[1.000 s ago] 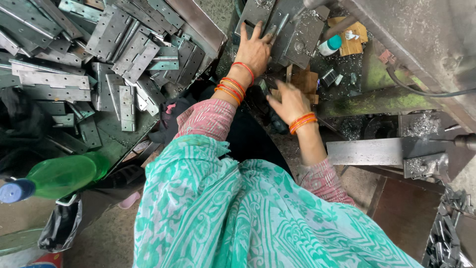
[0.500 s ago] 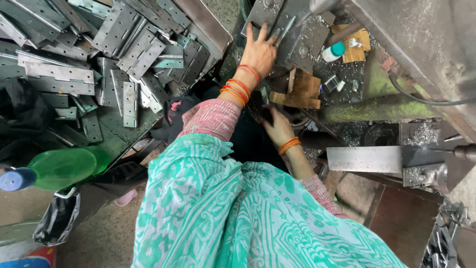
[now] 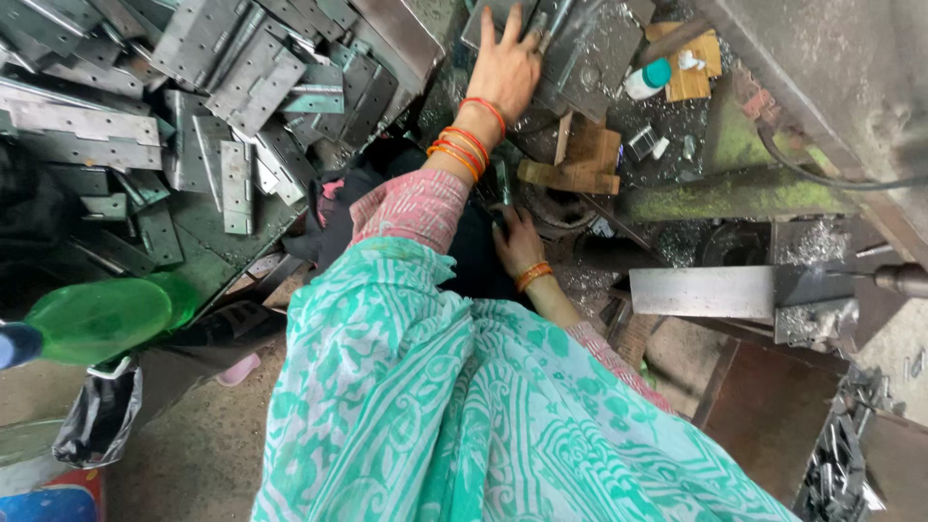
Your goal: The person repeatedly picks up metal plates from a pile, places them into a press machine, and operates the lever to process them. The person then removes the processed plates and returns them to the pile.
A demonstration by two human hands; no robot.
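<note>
My left hand (image 3: 505, 68) reaches far forward and lies flat, fingers spread, on a grey metal plate (image 3: 599, 48) at the top of the view. Orange bangles ring that wrist. My right hand (image 3: 518, 244) is close to my body, below the wooden blocks (image 3: 580, 159). It is curled around a narrow metal strip (image 3: 503, 186) that sticks up from the fist. A pink sleeve and a teal patterned cloth cover my arms and lap.
A heap of grey hinge plates (image 3: 222, 87) fills the left. A green plastic bottle (image 3: 97, 319) and a black bag (image 3: 97, 416) lie at lower left. A small white bottle with a teal cap (image 3: 646, 79) is at the top; a steel plate (image 3: 701, 290) and a drill bit (image 3: 899, 280) are at right.
My right hand has drawn back from the wooden blocks, down and toward my body, and closed on the narrow strip. My left hand stays spread on the grey plate.
</note>
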